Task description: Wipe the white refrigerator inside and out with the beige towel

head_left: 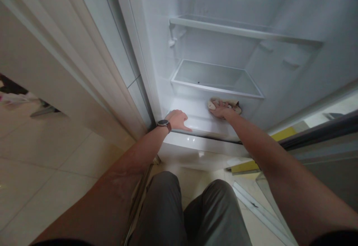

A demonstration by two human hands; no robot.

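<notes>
The refrigerator's white inside (192, 110) lies in front of me, with its bottom floor bare between my hands. My right hand (219, 110) presses a crumpled beige cloth (233, 105) against that floor, below the lower glass shelf. Near the front left corner of the compartment rests my left hand (178, 120), thumb held apart from the curled fingers, with nothing in it. A watch (163, 123) with a brown strap sits on the left wrist. The cloth's far side is partly covered by my fingers.
Above the hands is a lower glass shelf (215, 76) with a small dark speck; higher up runs another shelf (240, 30). The refrigerator door (321, 149) stands open at right. A white-framed panel (263, 212) lies on the tiled floor, near a yellow object (246, 167).
</notes>
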